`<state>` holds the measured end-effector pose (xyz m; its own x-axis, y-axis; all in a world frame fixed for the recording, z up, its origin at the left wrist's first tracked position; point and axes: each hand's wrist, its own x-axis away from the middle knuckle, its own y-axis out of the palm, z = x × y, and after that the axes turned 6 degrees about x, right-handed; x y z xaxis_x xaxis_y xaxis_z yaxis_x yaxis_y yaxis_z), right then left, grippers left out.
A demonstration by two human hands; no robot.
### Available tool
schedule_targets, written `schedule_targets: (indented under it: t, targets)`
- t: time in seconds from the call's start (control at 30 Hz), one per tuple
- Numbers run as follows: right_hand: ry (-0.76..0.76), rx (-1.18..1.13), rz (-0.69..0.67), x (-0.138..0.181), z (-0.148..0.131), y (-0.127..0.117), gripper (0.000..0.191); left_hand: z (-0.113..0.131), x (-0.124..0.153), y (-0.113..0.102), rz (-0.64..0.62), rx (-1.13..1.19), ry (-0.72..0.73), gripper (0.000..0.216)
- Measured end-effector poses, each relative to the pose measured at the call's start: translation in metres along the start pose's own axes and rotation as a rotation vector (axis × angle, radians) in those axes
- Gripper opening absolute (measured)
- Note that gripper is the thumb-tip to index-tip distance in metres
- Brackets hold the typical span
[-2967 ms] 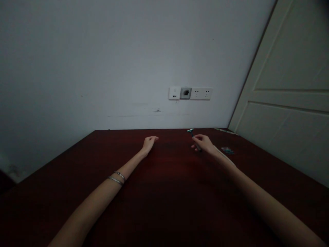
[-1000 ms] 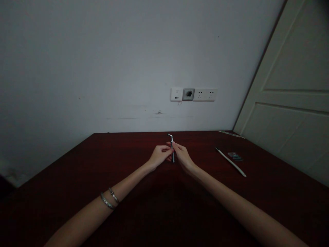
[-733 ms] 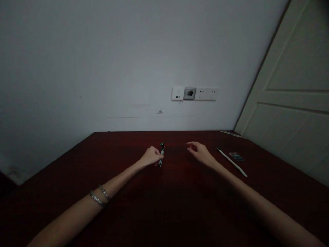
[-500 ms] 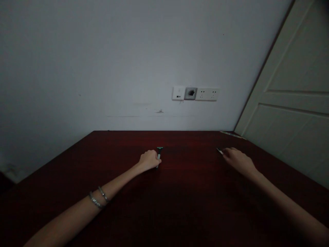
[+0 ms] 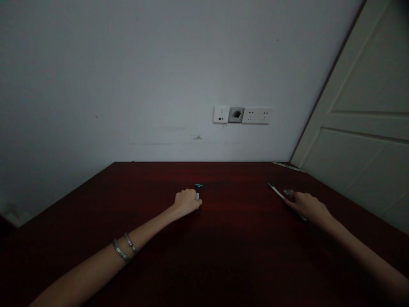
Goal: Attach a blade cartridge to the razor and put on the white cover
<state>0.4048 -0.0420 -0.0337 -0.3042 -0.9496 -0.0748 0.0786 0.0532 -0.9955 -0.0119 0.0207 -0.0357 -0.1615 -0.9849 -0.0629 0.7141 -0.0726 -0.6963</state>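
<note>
My left hand (image 5: 188, 201) is closed around the pale handle of a razor (image 5: 197, 195). The razor's dark head with a green edge points toward the wall, low over the tabletop. On the right, my right hand (image 5: 308, 207) is closed, with a small clear plastic piece (image 5: 288, 192) at its fingertips. A thin white stick with a dark tip (image 5: 277, 192), shaped like a toothbrush, lies slantwise under that hand. The thumb is at the stick, and the hand hides part of its length; whether they touch, I cannot tell.
Both arms reach over a dark red wooden table (image 5: 204, 256) set against a white wall. A row of sockets (image 5: 241, 115) is mounted above it. A flat narrow strip (image 5: 289, 166) lies at the back right corner, beside a pale panelled door (image 5: 361, 145).
My right hand has drawn back toward me and to the right, uncovering more of the white stick. The clear plastic piece now shows at its fingertips. My left hand has barely moved.
</note>
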Motion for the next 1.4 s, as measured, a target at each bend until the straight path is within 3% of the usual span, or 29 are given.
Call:
schedule_targets:
  t: [0.3, 0.47, 0.6, 0.87, 1.0, 1.2, 1.4]
  targets:
    - [-0.175, -0.114, -0.064, -0.021, 0.004, 0.008, 0.017, 0.001, -0.002, 0.002, 0.003, -0.053, -0.008, 0.024]
    - [-0.157, -0.200, -0.122, -0.018, -0.005, 0.001, 0.023, 0.002, -0.003, 0.002, 0.005, -0.133, -0.002, 0.024]
    - [-0.136, -0.273, -0.124, -0.003, -0.039, -0.011, 0.031, 0.003, -0.004, 0.005, 0.002, -0.186, 0.016, 0.025]
    - [-0.402, -0.432, 0.039, 0.028, -0.157, -0.028, 0.022, 0.019, -0.003, 0.020, 0.000, -0.108, 0.080, 0.027]
    - [-0.471, -0.443, 0.033, 0.036, -0.198, -0.029, 0.020, 0.024, 0.001, 0.023, 0.000, -0.140, 0.091, 0.024]
    - [-0.530, -0.292, -0.087, 0.045, -0.217, -0.027, 0.016, 0.032, 0.007, 0.021, -0.062, -0.518, 0.055, 0.034]
    - [-0.549, -0.236, -0.126, 0.052, -0.218, -0.032, 0.024, 0.038, 0.008, 0.021, -0.078, -0.599, 0.086, 0.038]
